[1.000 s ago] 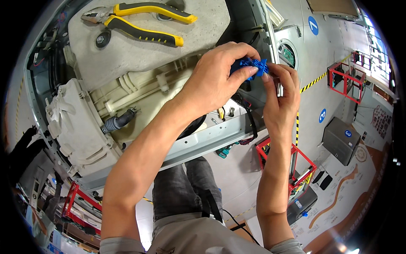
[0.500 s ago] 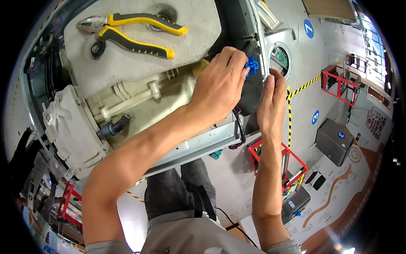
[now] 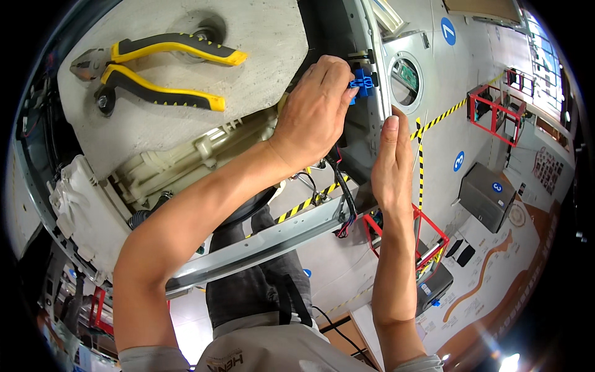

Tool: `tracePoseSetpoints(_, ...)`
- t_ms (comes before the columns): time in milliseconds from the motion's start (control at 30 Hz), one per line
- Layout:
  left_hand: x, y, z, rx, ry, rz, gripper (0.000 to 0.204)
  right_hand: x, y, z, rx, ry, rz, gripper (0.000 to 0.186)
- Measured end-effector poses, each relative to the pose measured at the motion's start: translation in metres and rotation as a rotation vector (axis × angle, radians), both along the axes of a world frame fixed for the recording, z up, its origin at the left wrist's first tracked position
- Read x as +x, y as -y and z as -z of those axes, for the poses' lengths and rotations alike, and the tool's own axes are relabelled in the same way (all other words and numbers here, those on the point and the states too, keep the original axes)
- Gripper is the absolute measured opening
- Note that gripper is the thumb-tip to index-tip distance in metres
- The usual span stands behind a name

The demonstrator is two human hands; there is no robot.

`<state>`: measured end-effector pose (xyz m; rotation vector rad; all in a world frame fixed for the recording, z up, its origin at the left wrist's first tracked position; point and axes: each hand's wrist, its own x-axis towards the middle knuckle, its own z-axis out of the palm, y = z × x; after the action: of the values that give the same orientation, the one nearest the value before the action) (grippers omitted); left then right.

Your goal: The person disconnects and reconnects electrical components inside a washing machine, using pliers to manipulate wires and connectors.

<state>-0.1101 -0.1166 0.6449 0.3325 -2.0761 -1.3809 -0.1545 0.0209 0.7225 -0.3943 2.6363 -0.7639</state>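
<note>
My left hand (image 3: 312, 111) is closed, its thumb and fingertips pinching a blue plastic clip (image 3: 363, 84). That clip sits against the inner side of the washing machine's right side panel (image 3: 376, 68); the left fingers partly cover it. On the panel's outer face lies my right hand (image 3: 392, 158), fingers stretched out and holding nothing. Left of my left hand, pliers with yellow and black handles (image 3: 170, 53) rest spread on the concrete counterweight (image 3: 260, 31). A dark bolt (image 3: 106, 99) stands by their jaw. Below my left wrist hangs a dark wire bundle (image 3: 348, 192).
The machine's metal front rail (image 3: 260, 245) crosses in front of my body, with a pale tub (image 3: 204, 149) behind it. A white drawer housing (image 3: 87, 211) fills the left corner. On the floor at right stand a red frame (image 3: 427, 239) and a grey box (image 3: 488, 197).
The counterweight and pliers have shifted left in view, and a gap with striped floor tape now shows behind the front rail. My left hand has moved slightly up and left, still on the clip.
</note>
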Motion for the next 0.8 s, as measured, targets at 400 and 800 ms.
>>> tracePoseSetpoints(400, -0.006, 0.006, 0.009, -0.069, -0.086, 0.021, 0.016, -0.002, 0.007, -0.007, -0.024, 0.107, 0.022, 0.049)
tracePoseSetpoints(800, -0.005, 0.006, 0.010, -0.071, -0.065, 0.060, 0.016, -0.006, 0.003, -0.008, -0.017, 0.119, -0.011, 0.045)
